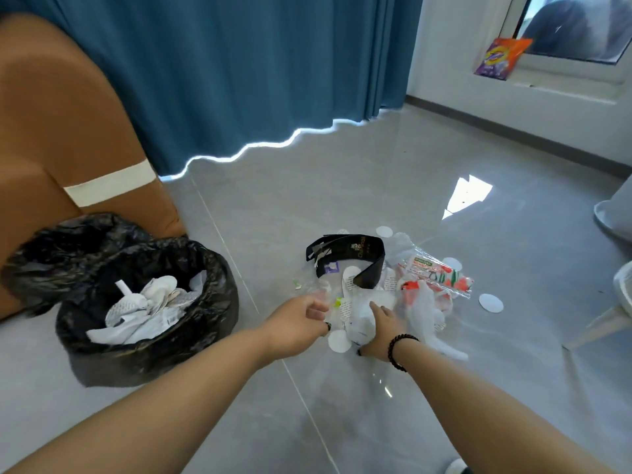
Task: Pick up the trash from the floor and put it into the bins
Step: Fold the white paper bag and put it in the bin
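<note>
A heap of trash lies on the grey floor: a black paper band [362,260], a red and white clear wrapper [441,273], white paper scraps and round white discs [490,302]. My left hand [295,325] reaches into the near left of the heap, fingers curled on a clear plastic scrap [337,311]. My right hand [381,331], a black bead bracelet at its wrist, lies on white paper [359,314] in the heap, fingers bent down over it. Left of the heap stands a bin lined with a black bag [219,268], holding crumpled white paper.
A second black-bagged bin [68,241] stands behind the first, against an orange-brown armchair [68,138]. A blue curtain [239,70] hangs at the back. A snack bag [501,58] leans on the window sill. A pale chair leg [602,325] stands at the right.
</note>
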A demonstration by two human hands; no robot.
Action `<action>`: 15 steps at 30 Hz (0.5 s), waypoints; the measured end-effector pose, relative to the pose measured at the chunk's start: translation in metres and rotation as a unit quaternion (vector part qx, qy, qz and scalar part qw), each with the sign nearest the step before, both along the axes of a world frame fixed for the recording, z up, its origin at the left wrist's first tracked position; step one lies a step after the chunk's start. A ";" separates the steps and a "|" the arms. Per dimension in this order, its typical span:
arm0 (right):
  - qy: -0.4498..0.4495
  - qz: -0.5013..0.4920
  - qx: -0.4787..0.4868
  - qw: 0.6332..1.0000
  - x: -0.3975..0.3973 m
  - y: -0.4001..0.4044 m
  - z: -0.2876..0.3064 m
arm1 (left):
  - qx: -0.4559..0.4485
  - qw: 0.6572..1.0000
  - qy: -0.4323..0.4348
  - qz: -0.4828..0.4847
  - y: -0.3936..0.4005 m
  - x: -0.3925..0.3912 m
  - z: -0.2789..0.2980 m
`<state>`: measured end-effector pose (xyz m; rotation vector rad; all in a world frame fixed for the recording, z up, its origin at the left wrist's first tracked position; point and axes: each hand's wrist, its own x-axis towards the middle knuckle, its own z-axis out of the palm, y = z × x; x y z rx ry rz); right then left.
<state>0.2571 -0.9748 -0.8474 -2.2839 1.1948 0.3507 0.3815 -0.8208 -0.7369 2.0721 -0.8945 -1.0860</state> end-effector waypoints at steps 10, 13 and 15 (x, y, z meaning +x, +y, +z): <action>0.120 0.024 -0.058 0.991 -0.006 0.023 -0.039 | -0.010 0.996 0.041 0.075 0.079 -0.006 -0.003; 0.120 0.005 -0.064 0.991 -0.012 0.013 -0.039 | -0.014 0.995 0.045 0.088 0.086 0.000 -0.001; 0.133 0.011 -0.085 0.987 -0.013 0.010 -0.037 | -0.014 0.994 0.043 0.095 0.084 0.002 0.001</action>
